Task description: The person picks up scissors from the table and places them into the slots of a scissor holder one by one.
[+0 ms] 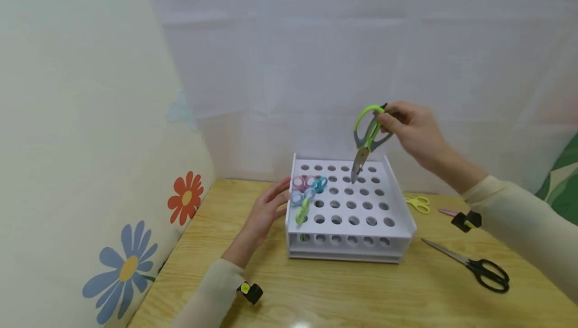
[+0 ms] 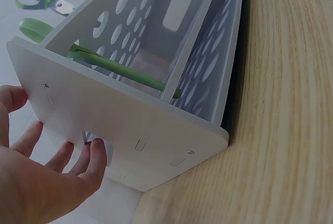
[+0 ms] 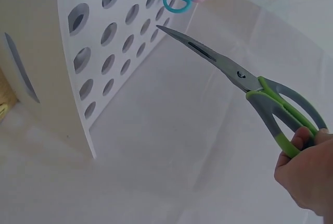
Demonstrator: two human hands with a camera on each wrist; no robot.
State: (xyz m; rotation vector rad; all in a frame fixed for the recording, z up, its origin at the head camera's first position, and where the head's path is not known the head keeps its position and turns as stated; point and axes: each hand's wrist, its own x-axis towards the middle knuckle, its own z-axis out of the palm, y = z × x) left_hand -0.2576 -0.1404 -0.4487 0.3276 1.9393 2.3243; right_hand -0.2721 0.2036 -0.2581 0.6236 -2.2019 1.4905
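Observation:
My right hand point(image 1: 413, 130) pinches green-and-grey scissors point(image 1: 372, 130) by their handles. Their closed blades point down over the back of a white rack point(image 1: 356, 212) full of round holes. My left hand point(image 1: 266, 210) rests its spread fingers on the rack's left side panel point(image 2: 125, 125), with fingertips at the slot cut into it. Along the rack's left side, pink scissors point(image 1: 299, 183), teal scissors point(image 1: 319, 184), light blue scissors point(image 1: 297, 198) and light green scissors point(image 1: 302, 211) stand with handles up. In the left wrist view, a green blade point(image 2: 130, 73) reaches down through the rack.
Right of the rack, yellow scissors point(image 1: 420, 204) lie on the wooden table point(image 1: 338, 293). Large black-handled scissors point(image 1: 485, 273) lie nearer the front, and a pink pointed piece point(image 1: 448, 212) shows by the right wrist camera. A white cloth point(image 1: 293, 67) hangs behind, and a flowered wall point(image 1: 113, 142) borders the left.

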